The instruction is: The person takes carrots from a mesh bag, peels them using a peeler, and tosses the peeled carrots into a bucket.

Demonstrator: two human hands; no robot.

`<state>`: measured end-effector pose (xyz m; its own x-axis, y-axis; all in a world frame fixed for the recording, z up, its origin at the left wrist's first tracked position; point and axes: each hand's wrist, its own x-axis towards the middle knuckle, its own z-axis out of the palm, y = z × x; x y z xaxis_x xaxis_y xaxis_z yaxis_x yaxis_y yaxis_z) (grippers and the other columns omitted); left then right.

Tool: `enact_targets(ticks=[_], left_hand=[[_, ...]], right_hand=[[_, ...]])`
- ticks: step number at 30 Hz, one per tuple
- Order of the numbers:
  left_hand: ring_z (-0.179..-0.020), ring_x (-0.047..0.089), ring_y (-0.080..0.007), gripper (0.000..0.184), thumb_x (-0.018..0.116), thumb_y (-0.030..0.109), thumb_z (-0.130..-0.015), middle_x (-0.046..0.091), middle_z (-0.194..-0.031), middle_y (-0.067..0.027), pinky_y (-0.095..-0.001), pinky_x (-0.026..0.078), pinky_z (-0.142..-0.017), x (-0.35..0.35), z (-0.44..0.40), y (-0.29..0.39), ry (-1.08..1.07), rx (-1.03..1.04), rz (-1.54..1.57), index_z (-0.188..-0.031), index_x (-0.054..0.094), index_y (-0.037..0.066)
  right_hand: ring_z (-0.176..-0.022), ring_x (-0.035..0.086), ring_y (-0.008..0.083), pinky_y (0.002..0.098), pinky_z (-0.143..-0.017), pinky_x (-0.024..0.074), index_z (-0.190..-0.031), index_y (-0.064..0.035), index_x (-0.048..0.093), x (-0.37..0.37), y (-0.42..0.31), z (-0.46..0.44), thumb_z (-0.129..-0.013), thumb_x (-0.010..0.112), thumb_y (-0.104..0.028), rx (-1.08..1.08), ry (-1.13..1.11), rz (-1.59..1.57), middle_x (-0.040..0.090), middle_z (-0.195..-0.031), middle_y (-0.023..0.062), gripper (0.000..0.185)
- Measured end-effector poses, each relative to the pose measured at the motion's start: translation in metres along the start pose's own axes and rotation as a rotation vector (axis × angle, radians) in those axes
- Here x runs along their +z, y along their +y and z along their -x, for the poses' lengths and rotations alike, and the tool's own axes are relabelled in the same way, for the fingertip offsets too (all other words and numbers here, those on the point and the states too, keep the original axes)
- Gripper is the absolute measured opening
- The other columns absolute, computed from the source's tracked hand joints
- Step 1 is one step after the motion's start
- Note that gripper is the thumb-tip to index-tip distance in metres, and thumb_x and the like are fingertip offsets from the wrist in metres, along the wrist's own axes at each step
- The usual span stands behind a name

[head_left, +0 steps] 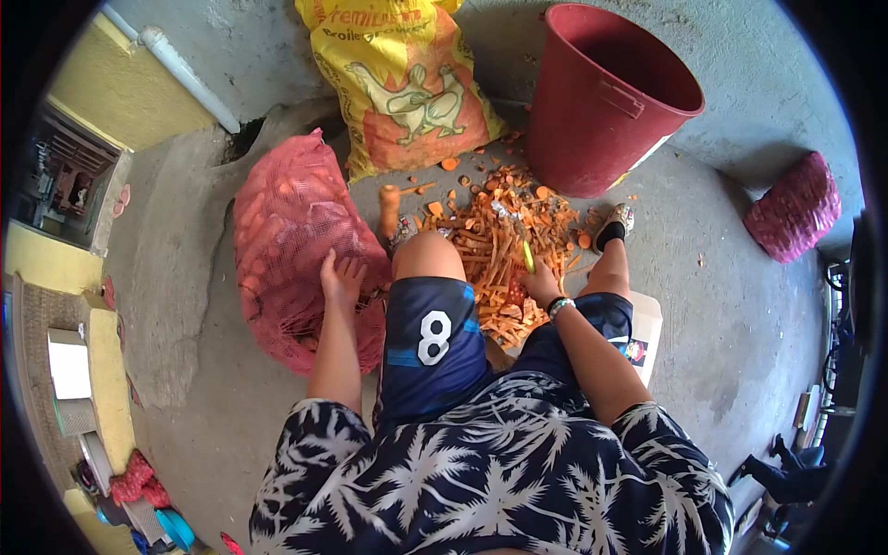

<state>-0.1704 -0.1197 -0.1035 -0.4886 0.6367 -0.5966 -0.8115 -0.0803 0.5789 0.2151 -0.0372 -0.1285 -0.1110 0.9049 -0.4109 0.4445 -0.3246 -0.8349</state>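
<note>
My left hand (344,277) lies against the side of a red mesh sack (305,217) full of carrots, its fingers apart and no carrot in its grip. My right hand (543,283) is closed around a slim tool with a yellow-green handle (528,256), probably a peeler; its working end is hard to make out. Below that hand spreads a heap of orange carrot peelings (486,245) between my feet. One thick carrot (389,209) is beside my left foot, close to the sack.
A yellow feed sack (407,92) leans on the wall ahead. Right of it stands a tall dark red bin (592,111). A purple mesh sack (794,208) sits farther right by the wall. Carrot ends and scraps (450,165) are scattered on the concrete floor (712,305).
</note>
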Motion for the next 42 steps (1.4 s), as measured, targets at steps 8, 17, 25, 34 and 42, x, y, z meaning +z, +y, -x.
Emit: enact_targets(ticks=[8, 17, 25, 34, 42], left_hand=[[-0.054, 0.05, -0.0104, 0.007, 0.053, 0.011, -0.075, 0.053, -0.069, 0.0002, -0.0241, 0.041, -0.049, 0.004, -0.099, -0.032, -0.031, 0.023, -0.534, -0.082, 0.052, 0.011], [-0.069, 0.061, -0.0196, 0.028, 0.056, 0.022, -0.077, 0.065, -0.077, -0.0094, -0.0324, 0.048, -0.065, 0.136, -0.225, -0.019, -0.437, 0.349, -1.753, -0.098, 0.065, 0.005], [-0.118, 0.044, -0.0258, 0.041, 0.049, 0.024, -0.088, 0.039, -0.133, -0.0119, -0.0387, 0.043, -0.091, 0.183, -0.28, -0.15, -0.472, 0.068, -2.531, -0.124, 0.045, 0.006], [-0.126, 0.03, -0.0274, 0.052, 0.062, 0.019, -0.08, 0.033, -0.133, -0.0108, -0.0409, 0.033, -0.1, 0.135, -0.328, -0.232, -0.437, 0.234, -2.666, -0.127, 0.039, 0.012], [-0.087, 0.058, -0.03, 0.047, 0.069, 0.025, -0.068, 0.058, -0.096, -0.0171, -0.0386, 0.047, -0.074, 0.201, -0.274, -0.171, -1.025, 0.206, -2.325, -0.102, 0.051, -0.001]], right_hand=[[-0.062, 0.057, 0.0217, 0.034, -0.052, 0.0439, -0.11, 0.0018, 0.049, -0.007, 0.011, -0.006, -0.077, 0.059, -0.01, 0.098, -0.056, 0.107, 0.059, -0.073, 0.0141, 0.036], [-0.05, 0.051, 0.0163, 0.029, -0.042, 0.0408, -0.086, -0.0029, 0.05, -0.013, -0.001, -0.043, -0.08, 0.053, -0.004, 0.339, -0.03, -0.654, 0.054, -0.067, 0.0055, 0.007], [-0.058, 0.056, 0.0167, 0.0288, -0.046, 0.0448, -0.099, -0.0017, 0.049, -0.007, -0.011, -0.075, -0.084, 0.05, -0.004, 0.534, 0.067, -1.051, 0.056, -0.073, 0.0064, 0.015], [-0.071, 0.057, 0.0118, 0.0253, -0.056, 0.046, -0.109, -0.0013, 0.047, -0.019, -0.04, -0.078, -0.085, 0.048, -0.002, 0.673, 0.01, -1.022, 0.057, -0.084, 0.0035, 0.025], [-0.081, 0.057, 0.0119, 0.0258, -0.07, 0.0469, -0.115, 0.0003, 0.046, -0.027, -0.056, -0.067, -0.083, 0.051, 0.001, 0.502, -0.11, -0.839, 0.058, -0.101, 0.0065, 0.033]])
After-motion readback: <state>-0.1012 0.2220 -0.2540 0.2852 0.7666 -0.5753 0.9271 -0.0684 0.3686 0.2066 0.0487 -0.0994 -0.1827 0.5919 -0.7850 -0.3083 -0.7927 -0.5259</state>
